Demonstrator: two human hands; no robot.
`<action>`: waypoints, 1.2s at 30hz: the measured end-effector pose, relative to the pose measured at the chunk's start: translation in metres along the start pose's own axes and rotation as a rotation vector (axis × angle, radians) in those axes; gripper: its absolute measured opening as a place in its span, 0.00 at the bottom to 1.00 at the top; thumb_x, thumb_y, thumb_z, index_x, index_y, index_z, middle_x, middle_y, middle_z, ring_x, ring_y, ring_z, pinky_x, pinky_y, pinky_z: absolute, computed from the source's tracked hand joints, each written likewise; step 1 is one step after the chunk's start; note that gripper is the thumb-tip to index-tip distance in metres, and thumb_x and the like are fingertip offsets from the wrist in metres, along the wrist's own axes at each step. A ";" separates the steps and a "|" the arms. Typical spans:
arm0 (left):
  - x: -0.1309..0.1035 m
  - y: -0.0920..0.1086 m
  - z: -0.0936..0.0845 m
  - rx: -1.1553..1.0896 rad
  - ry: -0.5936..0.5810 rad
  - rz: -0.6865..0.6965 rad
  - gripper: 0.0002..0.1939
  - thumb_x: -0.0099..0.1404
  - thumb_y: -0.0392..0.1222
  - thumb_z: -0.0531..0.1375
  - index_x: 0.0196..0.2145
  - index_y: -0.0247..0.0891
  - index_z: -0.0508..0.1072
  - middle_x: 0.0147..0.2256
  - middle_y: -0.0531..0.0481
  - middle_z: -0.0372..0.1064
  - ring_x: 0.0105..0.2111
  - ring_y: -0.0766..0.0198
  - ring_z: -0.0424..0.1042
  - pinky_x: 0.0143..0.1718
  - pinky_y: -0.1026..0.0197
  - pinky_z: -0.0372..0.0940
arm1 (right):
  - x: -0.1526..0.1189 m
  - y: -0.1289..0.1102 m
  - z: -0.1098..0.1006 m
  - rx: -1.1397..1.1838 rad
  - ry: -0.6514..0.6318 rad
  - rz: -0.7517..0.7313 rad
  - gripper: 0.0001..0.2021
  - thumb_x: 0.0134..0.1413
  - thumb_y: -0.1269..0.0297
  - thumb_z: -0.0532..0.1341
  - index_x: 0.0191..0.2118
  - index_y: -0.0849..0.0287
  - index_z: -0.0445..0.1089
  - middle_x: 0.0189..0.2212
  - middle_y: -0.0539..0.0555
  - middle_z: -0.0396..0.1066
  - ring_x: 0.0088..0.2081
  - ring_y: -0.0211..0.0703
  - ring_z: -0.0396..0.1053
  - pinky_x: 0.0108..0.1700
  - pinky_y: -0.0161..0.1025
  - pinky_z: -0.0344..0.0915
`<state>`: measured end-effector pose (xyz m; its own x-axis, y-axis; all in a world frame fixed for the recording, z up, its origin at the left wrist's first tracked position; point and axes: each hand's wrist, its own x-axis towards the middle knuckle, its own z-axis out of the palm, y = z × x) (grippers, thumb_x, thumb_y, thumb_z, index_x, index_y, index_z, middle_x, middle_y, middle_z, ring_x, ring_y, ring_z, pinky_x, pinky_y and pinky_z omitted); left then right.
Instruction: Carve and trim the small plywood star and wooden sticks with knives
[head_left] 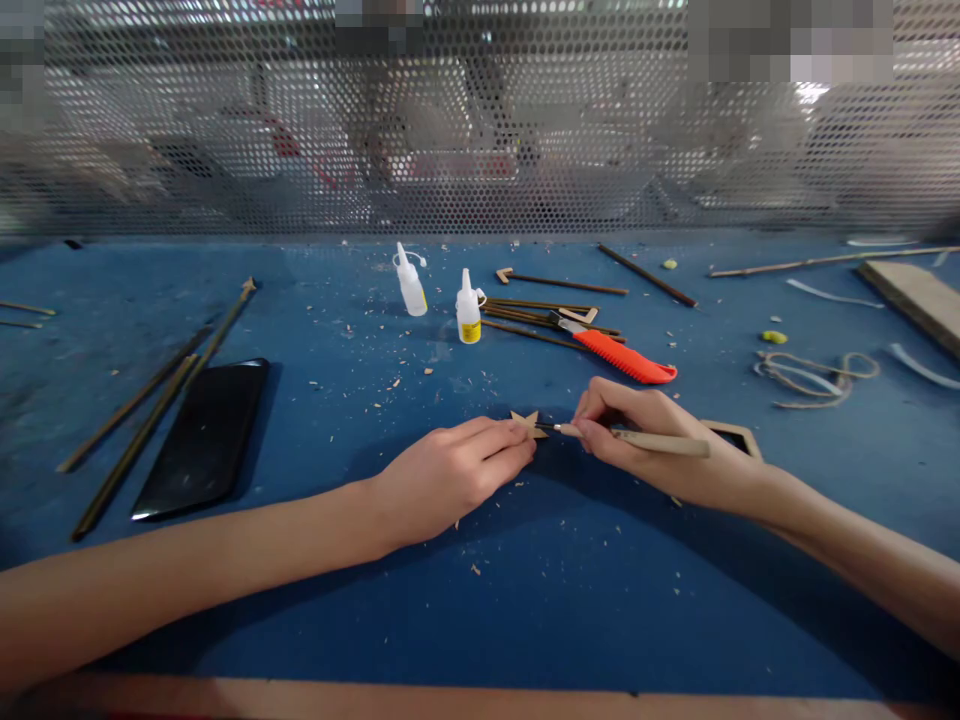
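A small wooden star [527, 421] lies on the blue table [480, 580]. My left hand [450, 472] pins the star down with its fingertips. My right hand [652, 440] grips a thin craft knife [637, 438] with a pale handle, and its dark tip touches the star's right side. A wooden frame piece [739, 436] lies partly hidden behind my right hand.
Two small glue bottles [411, 281] [469, 310] stand behind the star. An orange utility knife [622, 357] lies on several thin wooden sticks [547, 312]. A black phone [204, 436] and long sticks [142, 400] lie left. Cord [806, 372] and a board [919, 298] lie right. Perforated metal screen [480, 150] at back.
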<state>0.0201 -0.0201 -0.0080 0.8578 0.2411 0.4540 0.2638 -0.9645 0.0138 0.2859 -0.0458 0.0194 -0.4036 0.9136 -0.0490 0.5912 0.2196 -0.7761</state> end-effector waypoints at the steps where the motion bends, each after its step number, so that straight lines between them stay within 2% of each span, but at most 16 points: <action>1: 0.000 0.000 0.000 0.002 0.003 -0.002 0.12 0.72 0.29 0.56 0.51 0.28 0.73 0.49 0.43 0.76 0.50 0.58 0.75 0.56 0.57 0.71 | 0.001 0.001 -0.002 0.008 -0.016 -0.004 0.11 0.67 0.56 0.57 0.35 0.55 0.63 0.30 0.48 0.66 0.29 0.37 0.57 0.29 0.36 0.55; 6: 0.002 0.001 -0.001 0.002 -0.002 -0.034 0.11 0.73 0.30 0.55 0.49 0.30 0.75 0.47 0.44 0.76 0.47 0.59 0.76 0.51 0.58 0.73 | 0.008 0.014 -0.010 0.048 -0.117 -0.047 0.10 0.67 0.54 0.57 0.38 0.55 0.64 0.32 0.48 0.64 0.32 0.37 0.58 0.32 0.36 0.57; 9: 0.003 0.002 -0.003 -0.002 -0.003 -0.049 0.10 0.73 0.31 0.55 0.47 0.31 0.75 0.46 0.45 0.76 0.45 0.60 0.76 0.49 0.58 0.74 | 0.010 0.017 -0.010 0.085 -0.133 -0.071 0.10 0.68 0.55 0.56 0.38 0.55 0.63 0.32 0.48 0.63 0.31 0.37 0.57 0.32 0.36 0.56; 16: 0.005 0.002 -0.003 0.013 0.003 -0.055 0.10 0.73 0.31 0.55 0.47 0.31 0.75 0.42 0.46 0.75 0.42 0.60 0.77 0.48 0.59 0.74 | 0.000 0.010 0.005 0.095 -0.005 -0.025 0.12 0.68 0.55 0.55 0.35 0.55 0.61 0.31 0.49 0.66 0.32 0.38 0.59 0.32 0.36 0.57; 19: 0.004 0.002 -0.002 0.014 0.010 -0.047 0.10 0.73 0.30 0.55 0.47 0.31 0.75 0.41 0.46 0.75 0.42 0.60 0.76 0.48 0.59 0.74 | -0.003 0.007 0.007 0.064 0.012 -0.020 0.12 0.68 0.55 0.55 0.35 0.55 0.62 0.31 0.50 0.66 0.32 0.38 0.59 0.32 0.36 0.57; 27: 0.006 0.002 -0.004 0.007 0.035 -0.055 0.10 0.74 0.32 0.55 0.45 0.31 0.77 0.40 0.45 0.76 0.41 0.61 0.77 0.47 0.59 0.74 | 0.013 0.004 -0.016 0.014 -0.167 -0.138 0.09 0.68 0.57 0.56 0.37 0.56 0.65 0.32 0.49 0.64 0.31 0.37 0.58 0.32 0.35 0.56; 30: 0.006 0.002 -0.004 0.003 0.044 -0.047 0.10 0.73 0.31 0.55 0.45 0.31 0.77 0.39 0.45 0.75 0.41 0.60 0.77 0.47 0.58 0.74 | 0.013 0.006 -0.011 0.057 -0.132 -0.098 0.10 0.68 0.56 0.56 0.37 0.56 0.63 0.32 0.49 0.65 0.31 0.37 0.60 0.32 0.35 0.57; 36: 0.006 0.003 -0.003 0.004 0.034 -0.059 0.10 0.74 0.32 0.55 0.44 0.31 0.77 0.39 0.45 0.75 0.40 0.62 0.76 0.47 0.59 0.74 | -0.003 0.001 0.013 0.093 0.062 -0.014 0.12 0.69 0.54 0.54 0.34 0.55 0.61 0.28 0.48 0.67 0.29 0.37 0.60 0.32 0.35 0.57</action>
<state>0.0252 -0.0219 -0.0024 0.8253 0.2935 0.4824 0.3151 -0.9483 0.0379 0.2785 -0.0523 0.0102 -0.3656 0.9308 -0.0009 0.5171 0.2024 -0.8317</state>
